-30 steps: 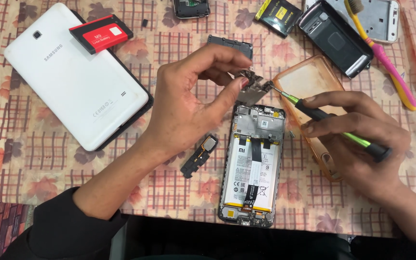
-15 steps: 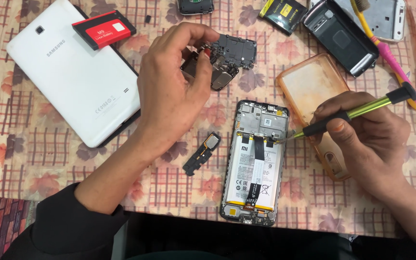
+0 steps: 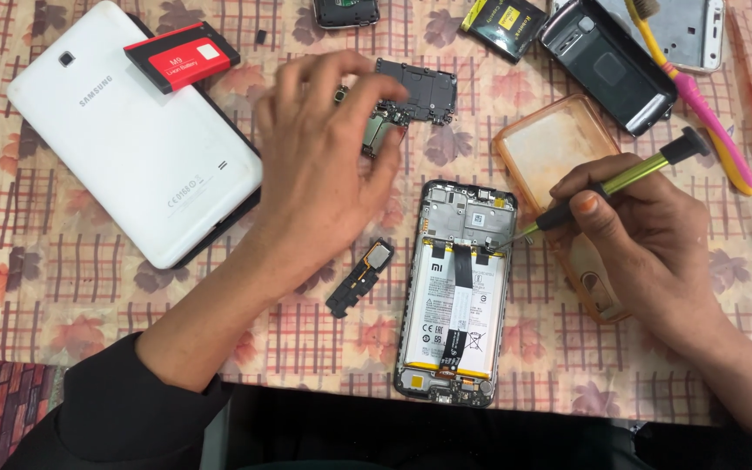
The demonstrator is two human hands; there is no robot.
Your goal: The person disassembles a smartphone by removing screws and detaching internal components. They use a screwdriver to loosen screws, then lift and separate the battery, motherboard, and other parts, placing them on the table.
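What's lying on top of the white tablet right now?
A red and black battery lies across the upper edge of the white tablet, partly overhanging it. The left hand hovers beside the tablet, covering a little of its right edge; nothing else shows on it.

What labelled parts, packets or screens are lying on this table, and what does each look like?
Red battery: flat red rectangle with black edge and white label, lying on the white tablet.
White tablet: back side up, upper left, grey printing.
Yellow and black battery: top edge, right of centre.
Opened phone's battery: white label with black marks, centre, crossed by a black ribbon.
No lit screen shows.
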